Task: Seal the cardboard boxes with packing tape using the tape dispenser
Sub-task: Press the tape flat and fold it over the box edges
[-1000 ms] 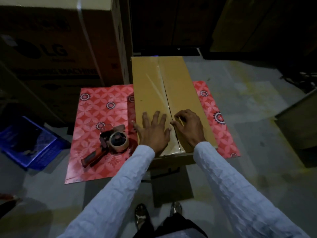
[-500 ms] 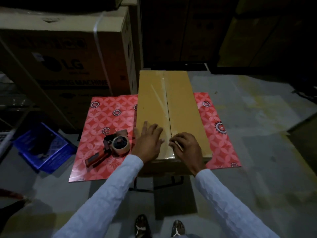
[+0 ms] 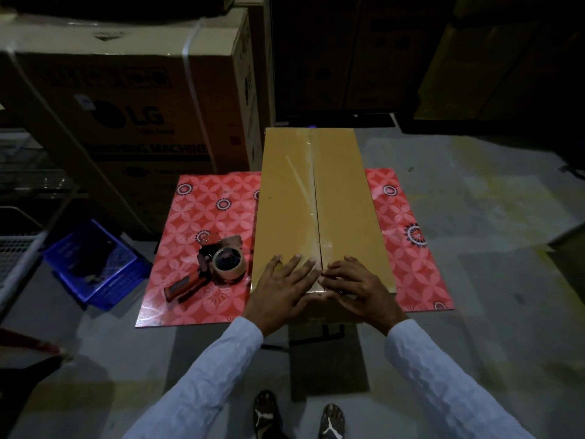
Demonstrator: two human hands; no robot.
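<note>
A: What was on the left?

B: A blue crate [image 3: 95,264] sat on the floor at far left, with a large printed carton [image 3: 133,115] behind it. Right of these, a small counter [image 3: 202,210] with a red patterned top carried the tape dispenser [image 3: 215,267], lying on its side, handle towards the viewer, just beside the box.

A: And the box?

B: A long cardboard box [image 3: 342,191] lay lengthwise across the counter's middle, clear tape [image 3: 308,185] glinting along its centre seam.

A: How were the hands placed?

B: Both arms reached forward in pale sleeves. The left hand [image 3: 281,289] lay flat on the box's near end, fingers spread and pressing down left of the seam. The right hand [image 3: 357,286] rested beside it on the near edge, fingers bent, fingertips [image 3: 329,274] against the seam. Whether they pinched the tape's end, I could not tell.

A: Anything further right?

B: More red counter, then grey floor [image 3: 474,217].
</note>
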